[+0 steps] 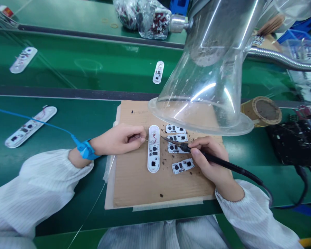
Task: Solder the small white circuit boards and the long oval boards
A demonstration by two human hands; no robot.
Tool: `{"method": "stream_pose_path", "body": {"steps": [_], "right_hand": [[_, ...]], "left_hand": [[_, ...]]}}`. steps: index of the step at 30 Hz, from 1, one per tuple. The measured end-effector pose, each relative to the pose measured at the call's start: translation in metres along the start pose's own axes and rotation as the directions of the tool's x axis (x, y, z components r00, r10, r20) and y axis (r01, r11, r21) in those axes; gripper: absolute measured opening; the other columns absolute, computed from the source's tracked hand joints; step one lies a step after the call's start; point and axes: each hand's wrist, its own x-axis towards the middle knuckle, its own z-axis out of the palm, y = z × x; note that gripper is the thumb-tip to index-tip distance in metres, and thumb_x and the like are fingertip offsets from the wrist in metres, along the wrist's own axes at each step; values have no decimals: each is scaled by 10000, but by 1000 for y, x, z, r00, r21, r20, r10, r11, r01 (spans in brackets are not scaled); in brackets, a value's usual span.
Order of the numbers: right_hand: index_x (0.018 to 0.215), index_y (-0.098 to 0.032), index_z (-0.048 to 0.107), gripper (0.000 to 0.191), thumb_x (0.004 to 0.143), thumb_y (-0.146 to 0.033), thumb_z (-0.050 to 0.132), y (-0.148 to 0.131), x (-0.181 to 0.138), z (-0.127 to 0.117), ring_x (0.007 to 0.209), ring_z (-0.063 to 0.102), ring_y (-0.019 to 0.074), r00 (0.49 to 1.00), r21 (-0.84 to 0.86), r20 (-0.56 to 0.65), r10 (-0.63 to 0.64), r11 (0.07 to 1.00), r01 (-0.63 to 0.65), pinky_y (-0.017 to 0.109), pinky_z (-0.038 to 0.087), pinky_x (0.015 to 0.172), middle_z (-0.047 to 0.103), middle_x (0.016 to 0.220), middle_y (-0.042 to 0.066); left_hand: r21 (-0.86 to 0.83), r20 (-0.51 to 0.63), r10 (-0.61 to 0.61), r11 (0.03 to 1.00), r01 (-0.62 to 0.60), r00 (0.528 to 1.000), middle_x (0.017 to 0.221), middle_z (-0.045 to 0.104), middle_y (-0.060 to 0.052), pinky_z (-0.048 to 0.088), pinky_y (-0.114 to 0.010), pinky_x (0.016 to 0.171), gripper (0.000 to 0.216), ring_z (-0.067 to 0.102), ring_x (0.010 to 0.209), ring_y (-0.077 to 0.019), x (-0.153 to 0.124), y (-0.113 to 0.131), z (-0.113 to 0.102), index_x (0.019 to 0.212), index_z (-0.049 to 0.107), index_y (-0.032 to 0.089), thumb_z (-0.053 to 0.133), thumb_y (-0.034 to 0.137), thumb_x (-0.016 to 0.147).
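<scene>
My right hand [209, 157] grips a soldering iron [209, 157] by its black handle, its tip pointing left over the cardboard. Between my left fingers is a thin solder wire [145, 139]; my left hand [124, 139] is pinched shut beside a white oval casing. That casing [153, 166] lies lengthwise on the cardboard sheet [137, 190], holding a circuit board [153, 154] with red wire at its far end. The wire's end and the iron's tip are close to the red wire; whether they touch it I cannot tell. Several loose white circuit boards [182, 166] lie right of the casing, partly under the iron.
A clear fume hood [204, 93] hangs low over the cardboard's far right. Other white casings lie at left [31, 127] and beyond the dark rail [158, 72]. A round tin [264, 110] and a black box [295, 141] stand at right. A blue wrist strap [86, 149] trails a cord.
</scene>
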Motion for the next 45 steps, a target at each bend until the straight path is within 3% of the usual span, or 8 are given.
{"method": "stream_pose_path", "body": {"steps": [23,32,45], "right_hand": [[1045,-275,725,51,1064,-323,723,0,0,-1,625,679,153,999,-3,26,39,999,-39,256,546,549,728,802,-9],[1016,-256,729,160,1070,-406,713,-1,2,0,623,681,166,999,-26,12,35,999,-35,280,554,544,730,790,11],[1022,-265,727,119,1063,-377,727,-1,2,0,631,688,157,1000,-17,5,26,1000,-26,267,547,552,738,806,5]], "left_hand": [[19,18,-11,1000,10,1000,660,551,64,366,-206,560,158,454,556,-84,0,-2,-1,826,574,194,546,158,977],[4,9,-7,1000,7,1000,638,520,72,360,-209,554,165,429,539,-83,0,-1,0,819,571,197,552,166,980],[8,15,-35,999,35,999,591,459,80,345,-217,553,166,412,537,-95,0,0,-1,816,564,206,550,198,981]]}}
